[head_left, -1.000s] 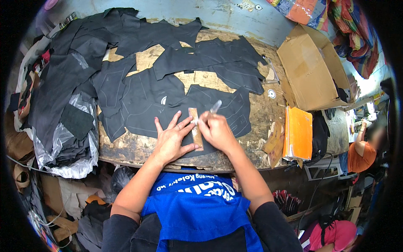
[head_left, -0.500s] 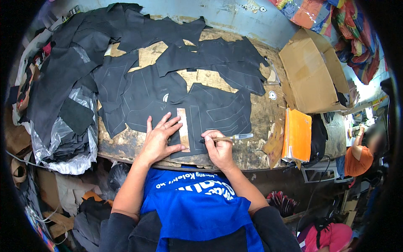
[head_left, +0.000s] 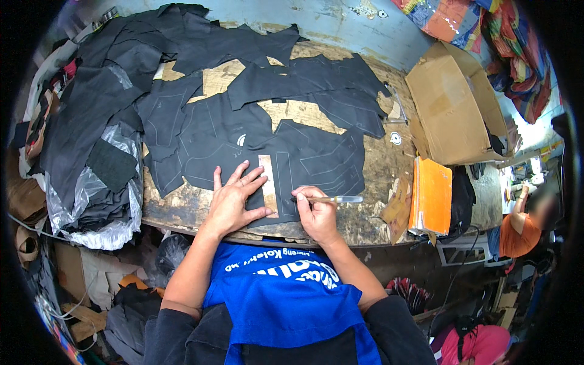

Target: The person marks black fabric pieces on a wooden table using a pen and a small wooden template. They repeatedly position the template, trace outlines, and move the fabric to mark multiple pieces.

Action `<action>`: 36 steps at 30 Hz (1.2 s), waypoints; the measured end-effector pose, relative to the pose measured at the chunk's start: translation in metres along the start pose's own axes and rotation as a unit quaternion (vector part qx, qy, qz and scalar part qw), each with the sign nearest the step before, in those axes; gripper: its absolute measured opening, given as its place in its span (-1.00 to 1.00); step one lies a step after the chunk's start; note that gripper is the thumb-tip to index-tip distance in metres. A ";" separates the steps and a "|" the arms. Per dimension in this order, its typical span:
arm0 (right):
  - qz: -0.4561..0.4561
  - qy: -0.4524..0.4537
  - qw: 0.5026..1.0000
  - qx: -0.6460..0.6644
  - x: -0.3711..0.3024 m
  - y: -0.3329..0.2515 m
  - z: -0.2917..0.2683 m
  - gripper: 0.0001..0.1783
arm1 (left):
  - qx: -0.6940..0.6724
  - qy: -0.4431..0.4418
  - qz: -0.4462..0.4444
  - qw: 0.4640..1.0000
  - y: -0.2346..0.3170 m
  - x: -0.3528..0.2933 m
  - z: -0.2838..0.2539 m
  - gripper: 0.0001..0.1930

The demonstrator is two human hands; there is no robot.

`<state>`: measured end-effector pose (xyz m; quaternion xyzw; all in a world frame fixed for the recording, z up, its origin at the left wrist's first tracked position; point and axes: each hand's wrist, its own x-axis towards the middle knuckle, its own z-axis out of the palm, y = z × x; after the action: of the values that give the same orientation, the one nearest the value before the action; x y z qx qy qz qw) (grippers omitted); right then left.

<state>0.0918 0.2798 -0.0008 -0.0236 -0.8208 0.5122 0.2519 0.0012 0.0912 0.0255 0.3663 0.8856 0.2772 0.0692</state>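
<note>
A black sheet of leather or fabric (head_left: 210,131) lies on the worn wooden table, marked with pale outlines of pattern shapes. Fingers spread, my left hand (head_left: 238,198) rests flat on it and against a narrow tan rectangular template (head_left: 268,182). My right hand (head_left: 317,214) grips a slim pen (head_left: 340,199) with a clear barrel, whose back end points right. The pen's tip is hard to make out beside my fingers. Between the template and my right hand, a long rectangle is drawn in pale lines.
More black pieces (head_left: 115,45) cover the far and left table. At left lies a clear plastic bag (head_left: 91,234) of black scraps. To the right are an orange book (head_left: 432,194) and an open cardboard box (head_left: 447,106). Another person in an orange top (head_left: 521,234) sits far right.
My right hand stays beside the drawn rectangle, and the pen has tilted slightly. The template and my left hand sit nearly where they were, with a very slight shift in the view.
</note>
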 end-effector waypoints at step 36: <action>-0.039 -0.164 0.985 -0.030 0.016 -0.022 0.017 -0.89 | 0.037 -0.026 0.015 0.999 -0.001 0.001 -0.001 -0.23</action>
<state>0.0749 0.2600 0.0184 0.0849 -0.8663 0.4740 0.1327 -0.0002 0.0910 0.0255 0.3891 0.8875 0.2354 0.0742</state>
